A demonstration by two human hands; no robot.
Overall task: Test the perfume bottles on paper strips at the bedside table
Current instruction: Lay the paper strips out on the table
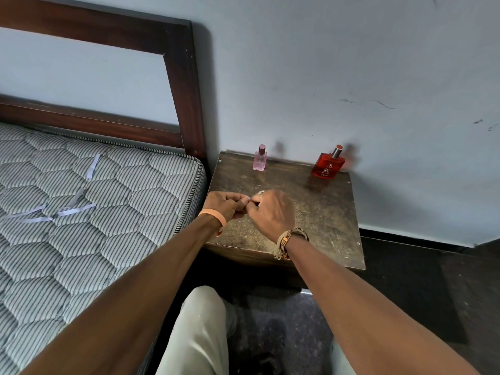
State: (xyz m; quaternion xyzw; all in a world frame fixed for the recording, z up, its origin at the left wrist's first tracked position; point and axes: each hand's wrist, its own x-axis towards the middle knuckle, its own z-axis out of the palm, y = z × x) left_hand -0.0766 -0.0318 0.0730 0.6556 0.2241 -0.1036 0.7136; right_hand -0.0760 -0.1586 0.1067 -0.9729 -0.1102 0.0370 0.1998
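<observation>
**Wooden bedside table, both hands pinching a scrap**

The left hand (224, 203) and right hand (270, 212) meet fingertip to fingertip, fingers curled. They pinch a pale scrap (248, 198), too small to identify, above the front left of the bedside table (324, 217). Behind them the pink bottle (260, 161) and red bottle (328, 166) stand upright, well apart, at the back edge against the wall. Open tabletop shows between hands and bottles. Paper strips (67, 211) lie on the mattress (121, 226) to the left.
</observation>
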